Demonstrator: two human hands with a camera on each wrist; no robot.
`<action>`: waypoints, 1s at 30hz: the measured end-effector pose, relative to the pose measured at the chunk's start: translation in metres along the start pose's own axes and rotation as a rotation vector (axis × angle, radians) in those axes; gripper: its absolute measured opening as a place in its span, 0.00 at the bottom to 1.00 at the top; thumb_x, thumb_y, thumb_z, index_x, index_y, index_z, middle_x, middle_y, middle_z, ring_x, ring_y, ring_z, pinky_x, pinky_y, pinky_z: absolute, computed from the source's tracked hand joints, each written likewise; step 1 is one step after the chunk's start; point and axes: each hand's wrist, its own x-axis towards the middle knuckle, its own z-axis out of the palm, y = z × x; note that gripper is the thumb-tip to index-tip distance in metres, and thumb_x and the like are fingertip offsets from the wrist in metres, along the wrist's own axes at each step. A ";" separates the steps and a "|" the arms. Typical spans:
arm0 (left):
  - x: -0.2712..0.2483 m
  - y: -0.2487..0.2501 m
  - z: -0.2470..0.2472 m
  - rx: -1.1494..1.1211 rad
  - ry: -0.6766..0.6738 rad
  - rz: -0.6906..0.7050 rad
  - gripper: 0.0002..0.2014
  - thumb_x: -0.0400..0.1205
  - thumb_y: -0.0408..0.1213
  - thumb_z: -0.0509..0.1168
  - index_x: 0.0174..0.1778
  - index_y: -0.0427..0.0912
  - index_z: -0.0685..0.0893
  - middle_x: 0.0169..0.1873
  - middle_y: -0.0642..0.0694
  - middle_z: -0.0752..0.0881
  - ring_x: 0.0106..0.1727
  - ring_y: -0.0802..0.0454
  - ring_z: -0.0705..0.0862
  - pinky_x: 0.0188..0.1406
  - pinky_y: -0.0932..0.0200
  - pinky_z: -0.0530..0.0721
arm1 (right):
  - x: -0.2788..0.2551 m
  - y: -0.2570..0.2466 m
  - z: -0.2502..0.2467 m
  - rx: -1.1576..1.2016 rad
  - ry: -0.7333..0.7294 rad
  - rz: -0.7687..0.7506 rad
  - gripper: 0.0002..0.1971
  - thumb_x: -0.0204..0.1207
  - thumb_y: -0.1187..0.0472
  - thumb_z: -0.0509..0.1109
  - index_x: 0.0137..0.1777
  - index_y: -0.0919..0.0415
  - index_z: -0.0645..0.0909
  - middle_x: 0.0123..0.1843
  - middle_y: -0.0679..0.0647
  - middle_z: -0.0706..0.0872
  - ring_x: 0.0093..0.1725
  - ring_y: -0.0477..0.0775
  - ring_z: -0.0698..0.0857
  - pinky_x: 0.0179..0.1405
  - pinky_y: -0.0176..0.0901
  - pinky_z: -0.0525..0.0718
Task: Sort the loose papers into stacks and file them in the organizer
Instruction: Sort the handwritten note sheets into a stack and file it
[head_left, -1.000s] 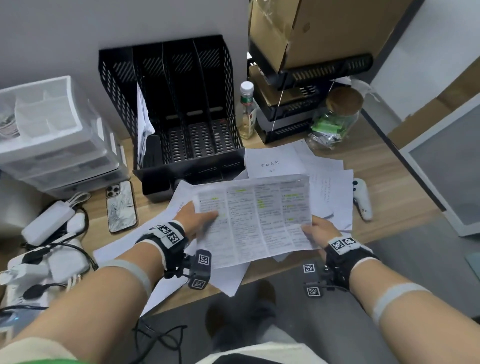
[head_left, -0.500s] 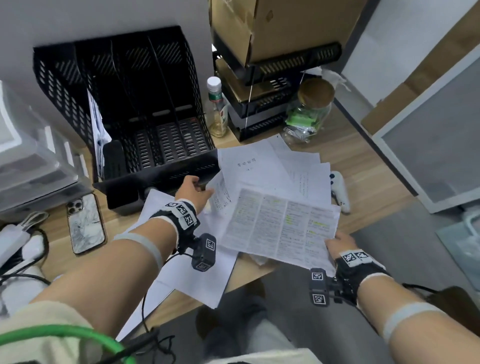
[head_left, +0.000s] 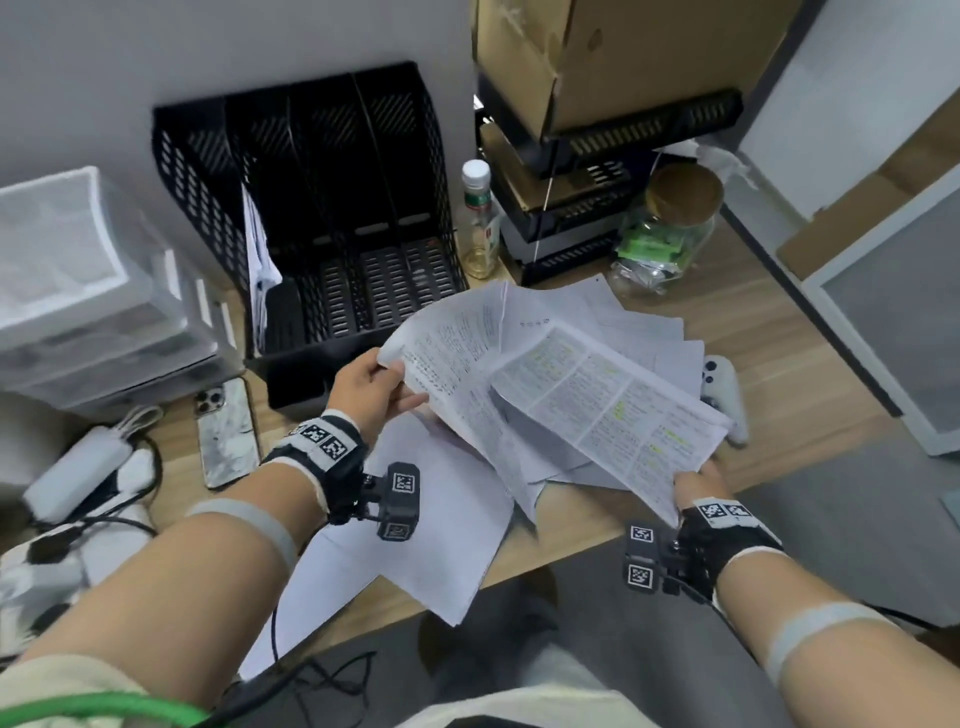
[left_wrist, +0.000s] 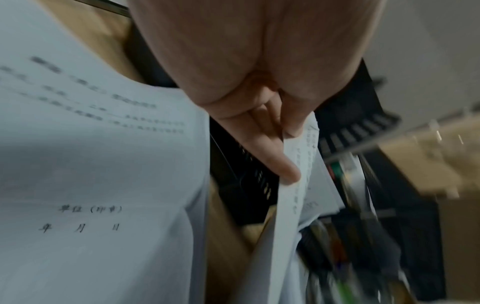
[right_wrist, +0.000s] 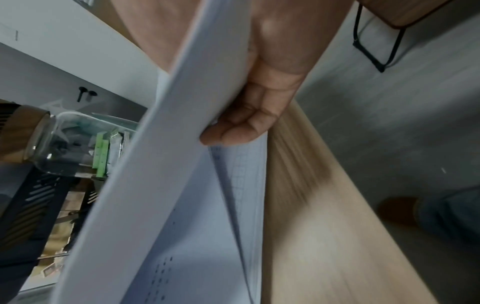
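The head camera looks steeply down over the desk (head_left: 779, 332); both wrist cameras peer up close along the palms, sharing the papers (head_left: 597, 395).

Print on the lifted sheet (head_left: 457, 358) is too blurred to read — right hand's fingers (head_left: 698, 480) mostly hidden.

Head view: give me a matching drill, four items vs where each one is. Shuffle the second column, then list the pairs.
Items:
1. highlighted sheet
2. phone
3. bottle
4. jar

Places:
A. standing just right of the organizer
B. held at its near corner by the right hand
C. lying flat on the desk, left of the left hand
D. in front of the stacked black trays, cork lid on

Pairs: 1-B, 2-C, 3-A, 4-D
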 end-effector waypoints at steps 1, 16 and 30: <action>-0.003 0.000 -0.011 -0.069 0.037 -0.016 0.09 0.88 0.28 0.60 0.48 0.39 0.84 0.23 0.51 0.73 0.24 0.59 0.77 0.45 0.55 0.94 | 0.000 -0.002 0.004 -0.041 -0.004 0.003 0.24 0.78 0.73 0.55 0.73 0.63 0.74 0.69 0.64 0.81 0.62 0.67 0.80 0.52 0.48 0.73; -0.047 -0.078 -0.160 0.094 0.425 -0.280 0.11 0.87 0.25 0.59 0.59 0.39 0.83 0.45 0.32 0.88 0.34 0.38 0.87 0.22 0.54 0.91 | -0.035 -0.011 0.050 -0.401 0.028 -0.090 0.20 0.83 0.68 0.59 0.72 0.76 0.70 0.71 0.73 0.76 0.70 0.70 0.76 0.65 0.51 0.74; -0.060 0.015 -0.149 0.530 0.326 0.169 0.11 0.85 0.39 0.62 0.39 0.49 0.87 0.40 0.40 0.91 0.41 0.39 0.87 0.51 0.50 0.87 | -0.063 -0.046 0.005 -0.272 0.145 -0.453 0.16 0.81 0.69 0.59 0.67 0.64 0.77 0.64 0.69 0.83 0.62 0.70 0.82 0.60 0.54 0.77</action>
